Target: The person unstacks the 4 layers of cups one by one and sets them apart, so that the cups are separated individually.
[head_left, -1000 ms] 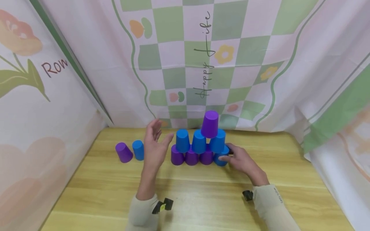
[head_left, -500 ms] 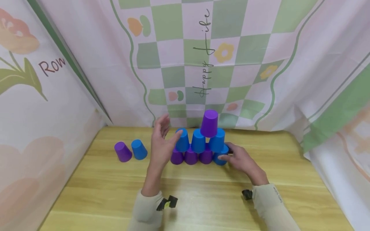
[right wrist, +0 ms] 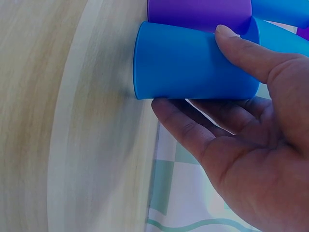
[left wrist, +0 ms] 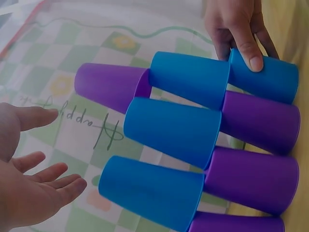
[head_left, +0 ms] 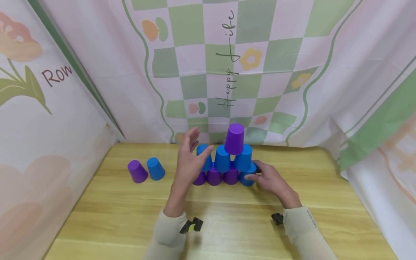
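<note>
Upside-down cups form a pyramid on the table. Its bottom row has three purple cups (head_left: 214,176) and a blue cup (head_left: 246,178) at the right end. Three blue cups (head_left: 222,159) make the second row, and one purple cup (head_left: 234,139) tops its right half. My right hand (head_left: 269,177) holds the bottom-right blue cup (right wrist: 188,65), thumb on its front and fingers along its outer side. Beside the second row's left blue cup (left wrist: 152,188), my left hand (head_left: 191,160) is raised with fingers spread, apart from the cups (left wrist: 174,128) in the left wrist view.
A purple cup (head_left: 137,171) and a blue cup (head_left: 156,168) stand upside down on the wooden table (head_left: 113,213), left of the pyramid. A patterned curtain (head_left: 191,86) hangs just behind the table. Both sleeves carry black attachments (head_left: 277,219).
My left hand has moved right, from beside the loose blue cup to the pyramid's left end, partly covering it in the head view. The right hand and cups have stayed put.
</note>
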`<state>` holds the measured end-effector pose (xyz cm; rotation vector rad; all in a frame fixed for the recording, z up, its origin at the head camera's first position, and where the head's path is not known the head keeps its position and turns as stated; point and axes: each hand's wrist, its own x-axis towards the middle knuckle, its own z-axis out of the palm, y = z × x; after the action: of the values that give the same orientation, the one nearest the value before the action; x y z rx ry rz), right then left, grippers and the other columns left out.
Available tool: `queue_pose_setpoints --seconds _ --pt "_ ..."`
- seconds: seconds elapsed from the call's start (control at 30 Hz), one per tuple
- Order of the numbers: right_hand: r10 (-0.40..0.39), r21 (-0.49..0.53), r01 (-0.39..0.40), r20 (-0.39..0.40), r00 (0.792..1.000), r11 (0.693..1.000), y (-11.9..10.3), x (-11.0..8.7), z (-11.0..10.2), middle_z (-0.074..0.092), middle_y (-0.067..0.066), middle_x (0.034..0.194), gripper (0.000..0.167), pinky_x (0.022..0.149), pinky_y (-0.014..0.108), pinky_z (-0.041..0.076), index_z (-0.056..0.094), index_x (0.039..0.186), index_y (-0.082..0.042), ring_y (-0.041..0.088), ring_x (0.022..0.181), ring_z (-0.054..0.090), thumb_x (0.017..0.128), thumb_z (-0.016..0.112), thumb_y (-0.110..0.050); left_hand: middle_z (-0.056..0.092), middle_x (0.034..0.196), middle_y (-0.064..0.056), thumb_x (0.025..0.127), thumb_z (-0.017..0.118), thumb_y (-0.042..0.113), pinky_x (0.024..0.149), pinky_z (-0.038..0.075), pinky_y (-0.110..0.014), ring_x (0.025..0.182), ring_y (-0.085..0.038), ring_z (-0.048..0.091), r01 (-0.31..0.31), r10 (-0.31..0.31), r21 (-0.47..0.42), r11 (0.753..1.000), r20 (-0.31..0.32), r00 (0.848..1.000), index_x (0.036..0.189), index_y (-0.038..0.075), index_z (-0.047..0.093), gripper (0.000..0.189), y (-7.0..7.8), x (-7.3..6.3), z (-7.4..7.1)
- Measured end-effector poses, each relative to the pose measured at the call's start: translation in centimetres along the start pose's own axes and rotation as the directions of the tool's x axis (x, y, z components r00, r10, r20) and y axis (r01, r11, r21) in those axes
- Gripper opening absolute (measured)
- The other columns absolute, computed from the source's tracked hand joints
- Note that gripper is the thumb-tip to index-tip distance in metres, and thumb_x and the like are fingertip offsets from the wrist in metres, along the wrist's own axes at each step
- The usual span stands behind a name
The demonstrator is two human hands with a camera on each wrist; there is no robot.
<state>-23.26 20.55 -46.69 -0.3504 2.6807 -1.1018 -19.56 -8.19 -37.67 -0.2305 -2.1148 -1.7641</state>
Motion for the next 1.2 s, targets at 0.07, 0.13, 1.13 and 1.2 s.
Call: queue_pose_setpoints --seconds 0.07,0.13,1.13,1.2 --pt "0.004 0.000 -0.004 0.000 1.000 1.000 0.0 0.0 0.0 0.064 0.020 0.142 0.053 0.105 0.062 0.054 0.055 0.147 -0.006 0.043 0.129 0.060 0.103 0.069 -0.032 0.052 0.156 -0.008 0.094 0.081 0.014 0.122 0.043 -0.042 0.148 -0.024 0.048 -0.012 0.012 0.000 1.000 0.013 1.000 0.154 0.012 0.046 0.069 0.1 0.1 0.3" --pt "0.008 0.003 -0.008 0.002 1.000 1.000 0.0 0.0 0.0 0.064 0.020 0.142 0.054 0.105 0.062 0.054 0.055 0.147 -0.006 0.043 0.129 0.060 0.103 0.069 -0.033 0.052 0.157 -0.008 0.094 0.080 0.014 0.122 0.043 -0.043 0.149 -0.024 0.048 -0.025 0.025 0.000 1.000 0.023 0.999 0.154 0.012 0.046 0.069 0.1 0.1 0.5" --pt "0.021 0.007 -0.021 0.010 1.000 1.000 0.1 0.1 0.1 0.062 0.020 0.145 0.056 0.105 0.063 0.053 0.052 0.150 -0.009 0.044 0.131 0.060 0.103 0.068 -0.035 0.051 0.158 -0.006 0.090 0.086 0.024 0.122 0.042 -0.042 0.149 -0.022 0.047 -0.026 0.025 0.004 1.000 0.109 0.994 0.159 0.015 0.043 0.081 0.3 1.1 4.1" --pt "0.021 0.005 -0.021 0.011 1.000 1.000 0.1 0.1 0.1 0.062 0.020 0.145 0.055 0.105 0.063 0.053 0.052 0.150 -0.009 0.044 0.131 0.060 0.104 0.068 -0.035 0.052 0.157 -0.007 0.090 0.086 0.023 0.121 0.043 -0.043 0.148 -0.023 0.048 -0.023 0.023 0.000 1.000 0.114 0.993 0.158 0.016 0.044 0.081 0.2 1.3 4.4"
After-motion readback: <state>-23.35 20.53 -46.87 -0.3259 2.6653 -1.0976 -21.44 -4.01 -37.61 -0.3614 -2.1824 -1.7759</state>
